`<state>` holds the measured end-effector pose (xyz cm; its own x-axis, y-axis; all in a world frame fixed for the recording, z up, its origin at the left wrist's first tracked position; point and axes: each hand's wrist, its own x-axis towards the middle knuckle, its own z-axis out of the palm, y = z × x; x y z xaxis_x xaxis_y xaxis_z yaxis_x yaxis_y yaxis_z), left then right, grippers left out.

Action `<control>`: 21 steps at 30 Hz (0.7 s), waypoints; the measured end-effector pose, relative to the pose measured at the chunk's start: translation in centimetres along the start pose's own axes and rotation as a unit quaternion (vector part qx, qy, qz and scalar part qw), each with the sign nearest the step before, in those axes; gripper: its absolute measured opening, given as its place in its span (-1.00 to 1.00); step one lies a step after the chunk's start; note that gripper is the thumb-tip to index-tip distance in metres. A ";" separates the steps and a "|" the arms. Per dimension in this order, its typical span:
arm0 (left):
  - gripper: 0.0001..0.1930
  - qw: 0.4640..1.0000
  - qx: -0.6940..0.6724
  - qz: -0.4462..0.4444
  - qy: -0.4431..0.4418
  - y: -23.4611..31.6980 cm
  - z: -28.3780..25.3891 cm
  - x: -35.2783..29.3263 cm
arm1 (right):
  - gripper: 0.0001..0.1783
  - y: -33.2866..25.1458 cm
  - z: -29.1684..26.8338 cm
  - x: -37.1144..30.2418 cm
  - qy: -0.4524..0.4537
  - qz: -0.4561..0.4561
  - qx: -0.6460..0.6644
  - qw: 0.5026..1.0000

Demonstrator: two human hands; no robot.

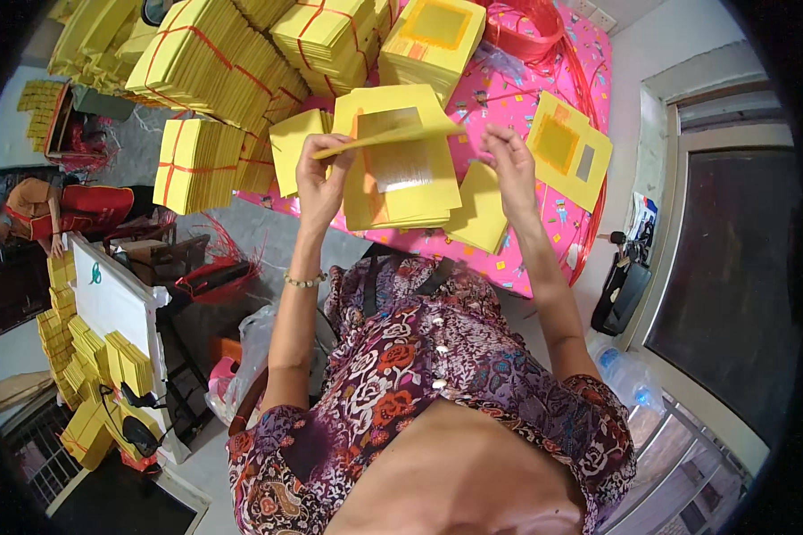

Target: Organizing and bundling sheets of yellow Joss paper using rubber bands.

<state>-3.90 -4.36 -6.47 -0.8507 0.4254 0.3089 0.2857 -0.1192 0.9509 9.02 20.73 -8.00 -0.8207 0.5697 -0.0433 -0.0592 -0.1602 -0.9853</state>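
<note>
My left hand (325,169) is closed on the left end of a yellow paper sheet (388,139), pinching it between thumb and fingers. The sheet is tilted nearly edge-on above a stack of yellow paper sheets (352,192), whose top one bears a silver rectangle. My right hand (510,160) is raised just beyond the sheet's right end, apart from it, with loosely bent fingers and nothing visible in them. Below that hand, a yellow sheet (480,214) lies partly under the stack. To its right are overlapping yellow sheets (573,147) with orange-framed and grey patches.
Tied yellow paper bundles (210,67) rise at the far left of the pink patterned tablecloth (517,254). Red plastic strips (531,40) lie at the back right. A person (80,209) bends near a white table (107,285) on the left. At right stands a door (723,259).
</note>
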 end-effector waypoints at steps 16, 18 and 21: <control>-0.74 0.960 -0.176 -0.213 0.037 6.6 5.4 -3.7 | 0.04 -1.7 6.0 -2.3 -0.197 0.000 0.232 0.953; -0.69 0.942 -0.200 -0.270 0.009 6.8 5.7 -4.0 | -0.01 -1.8 5.5 -2.7 -0.196 0.008 0.193 0.961; -0.70 0.944 -0.176 -0.276 0.027 7.0 6.2 -4.2 | -0.18 -2.4 5.1 -3.2 -0.176 0.023 0.138 0.974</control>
<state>4.36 -1.43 -1.21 -0.8507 0.4656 -0.2440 -0.3644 -0.1879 0.9121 8.88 15.17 -4.65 -0.9674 0.2525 0.0208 -0.1284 -0.4180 -0.8993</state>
